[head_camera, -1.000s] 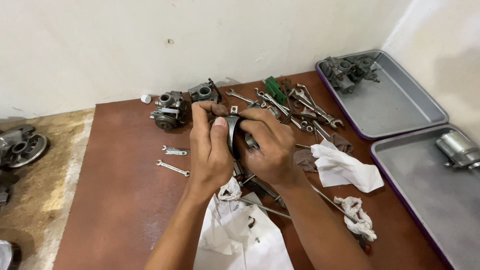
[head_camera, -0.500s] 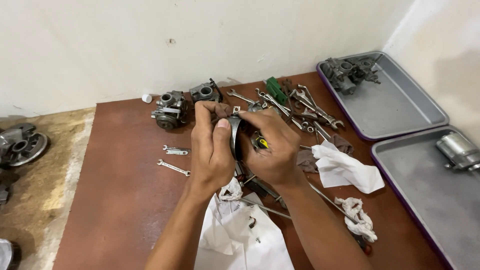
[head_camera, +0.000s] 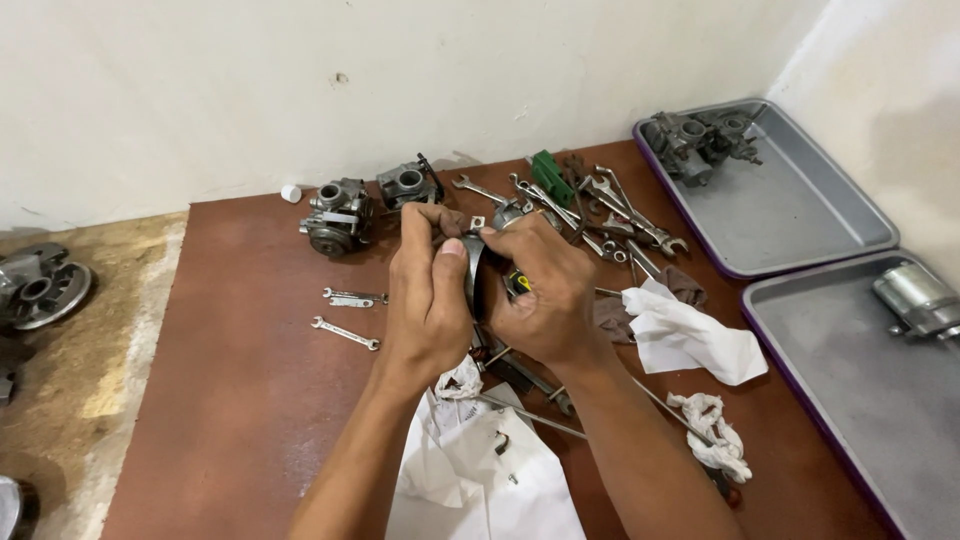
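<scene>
- Two hands meet at the centre of the frame over a small grey metal part (head_camera: 474, 262): the left hand (head_camera: 430, 300) pinches it from the left with thumb and fingers closed tight, and the right hand (head_camera: 545, 295) wraps around its other side, fingers curled on it; a small yellow-and-black item (head_camera: 517, 283) peeks from under the right fingers, too hidden to tell what it is.
- Nearest the viewer, at the bottom centre, lies a sheet of white paper (head_camera: 480, 475) with a few tiny metal bits on it, directly under the forearms.
- My guess at the risk: the part is held well above the table by fingertips alone, so a slip could drop it or a loose piece among the clutter, where small bits would be hard to find.
- Left of the hands lie two small spanners (head_camera: 347, 315); right of them a crumpled white cloth (head_camera: 685, 338).
- Further back sit two carburettors (head_camera: 340, 215) at upper centre-left and a scatter of wrenches (head_camera: 600, 205) at upper centre-right.
- The surface is a reddish-brown mat (head_camera: 240, 400), with two grey trays (head_camera: 800, 215) with purple rims at the right, each holding a metal assembly.
- Beyond stands a plain white wall (head_camera: 300, 90); bare concrete floor (head_camera: 80, 350) shows at the left.
</scene>
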